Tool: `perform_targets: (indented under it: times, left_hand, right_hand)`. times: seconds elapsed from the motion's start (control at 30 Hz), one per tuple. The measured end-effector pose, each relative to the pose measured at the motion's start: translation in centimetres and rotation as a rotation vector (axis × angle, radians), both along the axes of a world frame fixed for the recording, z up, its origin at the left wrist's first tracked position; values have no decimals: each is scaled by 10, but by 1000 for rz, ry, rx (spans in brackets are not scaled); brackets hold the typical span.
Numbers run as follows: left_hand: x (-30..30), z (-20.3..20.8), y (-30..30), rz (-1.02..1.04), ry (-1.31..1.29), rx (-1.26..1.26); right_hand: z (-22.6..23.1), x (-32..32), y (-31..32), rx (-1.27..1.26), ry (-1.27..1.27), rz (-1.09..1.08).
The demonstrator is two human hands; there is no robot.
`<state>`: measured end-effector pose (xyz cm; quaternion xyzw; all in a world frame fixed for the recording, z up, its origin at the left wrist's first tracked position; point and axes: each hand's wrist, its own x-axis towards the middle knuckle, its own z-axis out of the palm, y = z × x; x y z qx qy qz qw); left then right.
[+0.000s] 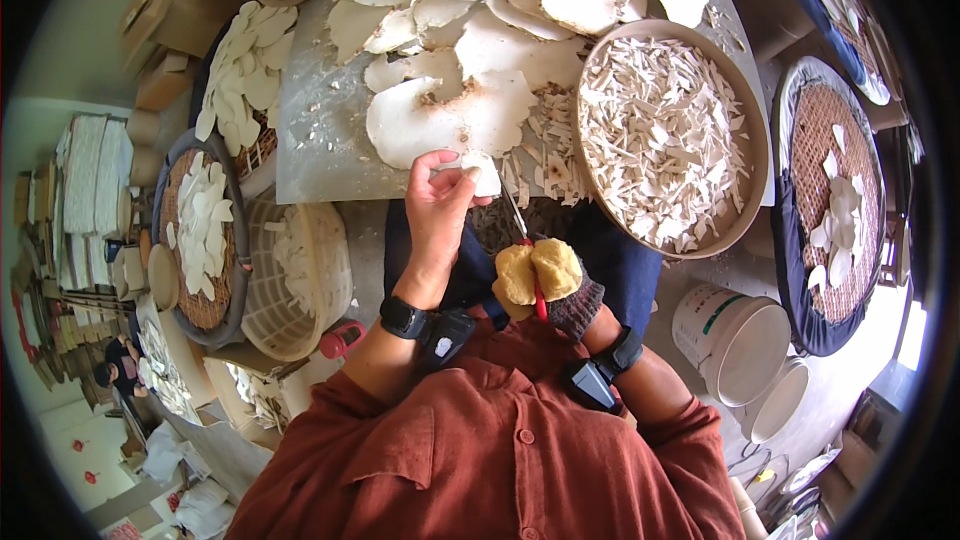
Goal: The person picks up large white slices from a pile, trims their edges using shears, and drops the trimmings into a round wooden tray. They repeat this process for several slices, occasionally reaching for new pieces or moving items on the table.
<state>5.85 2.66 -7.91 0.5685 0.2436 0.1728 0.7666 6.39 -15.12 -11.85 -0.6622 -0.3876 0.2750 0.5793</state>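
Between its thumb and fingers my left hand [438, 202] pinches a small flat white piece [485, 175] just over the table's near edge. My right hand [540, 275], in a yellow glove with a dark knitted cuff, is closed on red-handled scissors [515, 214]. The blades point up toward the white piece, close to its lower edge; whether they touch it I cannot tell. Beyond my left hand lies a large thin white sheet [440, 130] with brown, ragged edges. More such sheets [500, 0] are heaped behind it.
A round tray [757, 175] full of white strips sits on the grey table [310, 145] at right. Loose scraps [555, 130] lie beside it. A plastic basket [335, 280], a woven round tray [180, 230] and another [800, 140] flank me; white buckets [715, 340] stand at right.
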Motion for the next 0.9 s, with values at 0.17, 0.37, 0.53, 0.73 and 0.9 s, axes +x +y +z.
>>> perform_targets:
  times: [0.17,0.37,0.53,0.73,0.9]
  left_hand:
    - [-10,5,4,-102,34,91]
    - [-31,10,20,-86,57,30]
    - [-95,37,110,50,190,245]
    - [-117,62,191,210,389,1075]
    - [-17,42,145,-2,381,267]
  right_hand:
    - [-18,-1,6,353,879,54]
    - [-4,0,4,103,592,101]
    - [-28,-3,-7,25,-170,88]
    - [-23,-3,-13,104,476,164]
    - [-1,-1,-11,-28,365,144]
